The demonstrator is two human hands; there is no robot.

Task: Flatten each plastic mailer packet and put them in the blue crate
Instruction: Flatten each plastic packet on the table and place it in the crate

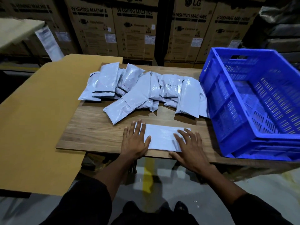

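One pale grey plastic mailer packet (162, 137) lies flat near the front edge of the wooden table (94, 129). My left hand (135, 140) presses palm-down on its left end, fingers spread. My right hand (189, 145) lies flat on its right end, fingers spread too. Behind it a pile of several puffy grey mailers (142, 90) spreads across the middle of the table. The blue crate (224, 101) stands at the table's right side, its slotted floor showing with no packet visible inside.
A large sheet of brown cardboard (37, 120) overlaps the table's left side. Tall washing-machine cartons (134, 28) stand in a row behind the table. Grey floor with a yellow line (148, 174) runs below the front edge.
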